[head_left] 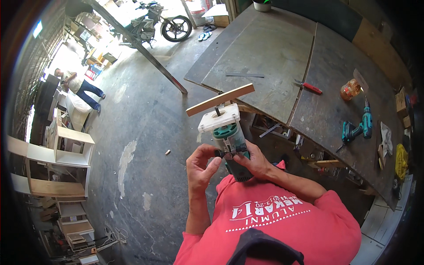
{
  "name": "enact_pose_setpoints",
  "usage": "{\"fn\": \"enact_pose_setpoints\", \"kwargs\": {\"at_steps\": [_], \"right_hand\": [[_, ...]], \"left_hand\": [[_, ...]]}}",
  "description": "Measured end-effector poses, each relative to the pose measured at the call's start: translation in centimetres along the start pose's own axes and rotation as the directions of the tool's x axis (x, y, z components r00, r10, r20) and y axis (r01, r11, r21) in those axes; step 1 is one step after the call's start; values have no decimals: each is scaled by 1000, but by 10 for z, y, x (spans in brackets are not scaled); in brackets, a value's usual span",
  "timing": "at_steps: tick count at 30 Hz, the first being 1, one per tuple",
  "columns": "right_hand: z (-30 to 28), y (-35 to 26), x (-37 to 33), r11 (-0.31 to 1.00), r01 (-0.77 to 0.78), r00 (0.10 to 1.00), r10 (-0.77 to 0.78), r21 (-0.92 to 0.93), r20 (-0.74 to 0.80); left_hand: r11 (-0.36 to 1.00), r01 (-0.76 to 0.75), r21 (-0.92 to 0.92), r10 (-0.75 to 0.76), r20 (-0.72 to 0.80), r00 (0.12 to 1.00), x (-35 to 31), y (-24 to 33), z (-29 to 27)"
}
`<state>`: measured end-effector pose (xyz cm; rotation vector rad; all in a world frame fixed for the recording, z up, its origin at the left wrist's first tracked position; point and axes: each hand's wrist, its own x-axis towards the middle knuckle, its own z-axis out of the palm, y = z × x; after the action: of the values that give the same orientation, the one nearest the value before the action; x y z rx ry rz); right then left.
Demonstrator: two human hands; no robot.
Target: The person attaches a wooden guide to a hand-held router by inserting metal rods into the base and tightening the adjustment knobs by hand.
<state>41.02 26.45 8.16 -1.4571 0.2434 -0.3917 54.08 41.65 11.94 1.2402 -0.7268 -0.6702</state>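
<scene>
In front of my chest is a teal and black trim router (234, 164), turned with its white base plate (221, 118) up and away from me. A dark bit (217, 111) shows at the plate's opening. Across the plate's far side lies a narrow wooden strip (221, 100); how it is fixed I cannot tell. My right hand (255, 162) wraps the router's body from the right, thumb at the front near the clamp. On the left, the fingers of my left hand (202, 164) close on a small black part beside the clamp.
To the right stands a large dark workbench (265, 48) bearing a red-handled tool (312, 88), a teal cordless drill (364, 121) and a jar (350, 89). Shelf units (66, 154) line the left. A post (145, 53), a motorcycle (154, 24) and another person (79, 86) are farther off.
</scene>
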Motion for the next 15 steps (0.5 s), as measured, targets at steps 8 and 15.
{"fn": "enact_pose_setpoints", "kwargs": {"at_steps": [8,15], "right_hand": [[0,1,0,999,-35,999,35,9,-22],[-1,-3,-3,999,-31,999,31,13,-18]], "left_hand": [[993,116,2,-116,56,992,6,-1,1],[991,131,10,-131,133,982,8,3,-3]]}}
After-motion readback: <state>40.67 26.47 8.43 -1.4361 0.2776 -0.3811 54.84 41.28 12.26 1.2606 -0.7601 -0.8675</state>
